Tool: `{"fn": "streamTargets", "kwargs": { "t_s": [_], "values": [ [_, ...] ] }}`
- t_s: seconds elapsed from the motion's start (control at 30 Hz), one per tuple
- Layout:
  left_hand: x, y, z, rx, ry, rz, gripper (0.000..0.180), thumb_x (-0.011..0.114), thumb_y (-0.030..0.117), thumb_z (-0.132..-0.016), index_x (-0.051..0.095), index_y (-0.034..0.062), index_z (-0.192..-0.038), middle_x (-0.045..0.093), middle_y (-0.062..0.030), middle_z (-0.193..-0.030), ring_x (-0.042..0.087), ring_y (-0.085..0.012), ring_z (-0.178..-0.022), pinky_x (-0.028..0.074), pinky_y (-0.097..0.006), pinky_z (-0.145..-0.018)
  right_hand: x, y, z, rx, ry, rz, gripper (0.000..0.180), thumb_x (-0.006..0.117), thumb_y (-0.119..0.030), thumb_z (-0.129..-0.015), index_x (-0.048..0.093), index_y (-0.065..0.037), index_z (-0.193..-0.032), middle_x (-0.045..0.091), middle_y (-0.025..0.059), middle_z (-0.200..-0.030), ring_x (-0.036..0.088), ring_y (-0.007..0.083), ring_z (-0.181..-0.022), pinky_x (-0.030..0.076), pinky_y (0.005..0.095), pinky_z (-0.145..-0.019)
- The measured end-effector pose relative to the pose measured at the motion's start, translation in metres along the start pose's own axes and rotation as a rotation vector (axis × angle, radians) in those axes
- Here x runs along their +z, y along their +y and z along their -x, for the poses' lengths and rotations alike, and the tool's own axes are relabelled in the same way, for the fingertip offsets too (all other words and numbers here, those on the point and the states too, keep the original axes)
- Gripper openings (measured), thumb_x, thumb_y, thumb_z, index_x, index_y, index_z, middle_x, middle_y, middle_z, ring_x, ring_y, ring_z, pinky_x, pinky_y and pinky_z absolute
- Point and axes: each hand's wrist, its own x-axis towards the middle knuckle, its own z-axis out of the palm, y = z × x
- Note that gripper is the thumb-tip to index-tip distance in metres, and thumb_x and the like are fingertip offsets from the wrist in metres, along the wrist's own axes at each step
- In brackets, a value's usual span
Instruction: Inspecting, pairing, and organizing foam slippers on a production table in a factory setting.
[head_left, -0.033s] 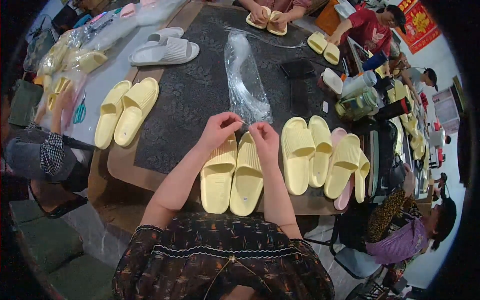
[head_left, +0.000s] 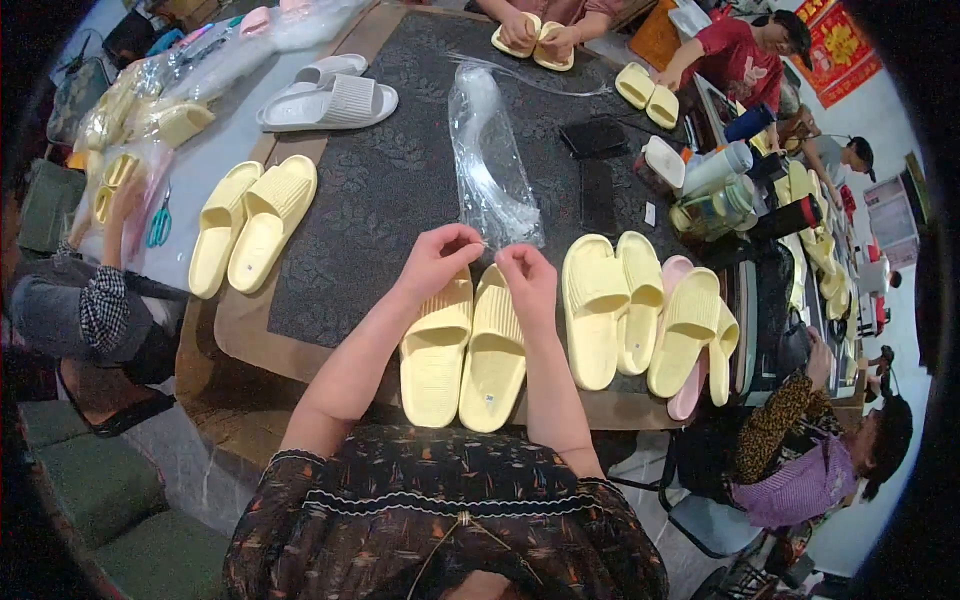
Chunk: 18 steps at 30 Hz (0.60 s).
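My left hand (head_left: pixel 440 258) and my right hand (head_left: pixel 526 275) meet above the table, fingertips pinched close together. Between them is something thin and small that I cannot make out. Under my hands, a yellow slide slipper (head_left: pixel 432 375) and its mate (head_left: pixel 492 385) lie side by side, their straps partly covered by my hands. The right one has a small white label on its footbed. Just beyond my fingertips lies a clear plastic bag (head_left: pixel 495 165) with a bundle of fine, whitish translucent strands inside.
More yellow slippers (head_left: pixel 597 330) and a pink one (head_left: pixel 683 395) lie to my right; another yellow pair (head_left: pixel 270 225) and grey slippers (head_left: pixel 335 103) lie left. Bottles and jars (head_left: pixel 715 205) crowd the right side. Teal scissors (head_left: pixel 160 222) lie far left. Several people work around the dark-topped table (head_left: pixel 380 160).
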Motion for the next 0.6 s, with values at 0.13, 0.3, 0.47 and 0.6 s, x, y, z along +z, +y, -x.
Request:
{"fn": "streamTargets", "kwargs": {
  "t_s": [0.13,0.3,0.47,0.6],
  "values": [
    [-0.0006,-0.0007,0.0004,-0.062,-0.052,-0.031,0.012,0.066,0.013,-0.085,0.065,0.0030,-0.092,0.061,0.0045,-0.080,0.052,-0.0026,-0.073,0.043,-0.020,-0.065,-0.0007,0.0003,-0.0009,-0.022,-0.011,-0.007,0.010,0.066,-0.011,-0.085,0.062,-0.002,-0.087,0.055,-0.0059,-0.071,0.046,0.0008,-0.064,0.038,0.0167,-0.059],
    [-0.0005,-0.0005,-0.0018,0.033,-0.023,-0.031,0.012,0.066,0.013,-0.085,0.064,0.0028,-0.091,0.061,0.0043,-0.080,0.052,-0.0027,-0.073,0.043,-0.020,-0.064,0.0000,-0.0010,-0.0001,-0.020,0.023,0.003,0.010,0.067,-0.012,-0.086,0.062,-0.003,-0.086,0.055,-0.0064,-0.072,0.044,0.0003,-0.063,0.036,0.0172,-0.057],
    [-0.0017,-0.0024,-0.0002,-0.085,-0.097,-0.028,0.014,0.067,0.013,-0.084,0.065,0.0016,-0.092,0.062,0.0024,-0.081,0.054,-0.0047,-0.074,0.044,-0.020,-0.066,-0.0025,0.0025,-0.0013,0.011,0.008,-0.012,0.010,0.066,-0.012,-0.087,0.062,-0.003,-0.088,0.057,-0.0045,-0.079,0.050,0.0027,-0.072,0.041,0.0179,-0.066],
    [0.0009,-0.0027,-0.0005,0.014,0.022,-0.076,0.015,0.066,0.014,-0.085,0.065,0.0010,-0.093,0.062,0.0021,-0.082,0.054,-0.0050,-0.075,0.045,-0.021,-0.067,-0.0020,0.0059,-0.0021,-0.044,0.002,0.022,0.009,0.066,-0.011,-0.086,0.063,-0.002,-0.087,0.055,-0.0061,-0.073,0.044,0.0014,-0.066,0.037,0.0171,-0.060]
  ]
}}
